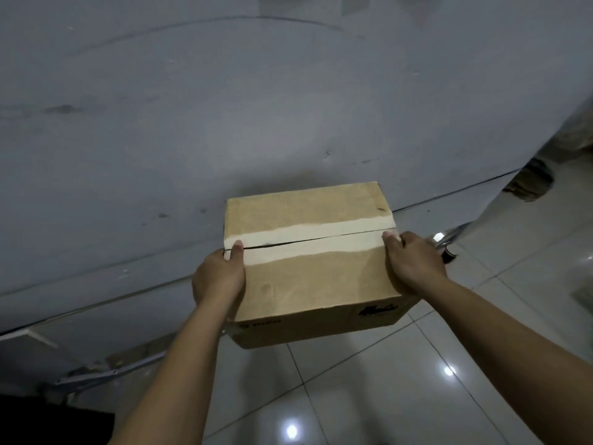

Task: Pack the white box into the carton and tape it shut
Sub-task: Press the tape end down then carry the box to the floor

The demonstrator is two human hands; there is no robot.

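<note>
carton (308,252) | centre frame, overhanging the grey worktop (160,139) edge, flaps shut, seam untaped | your left hand (218,277) and right hand (414,264) clamp its short ends, thumbs on top | stiff cardboard, probably light; hold low on both ends.

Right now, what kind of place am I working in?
Probably a packing or storage workroom, though little shows. A large grey worktable on folding metal legs stands over glossy white floor tiles, and both hands hold a closed brown carton at the table's edge.
</note>
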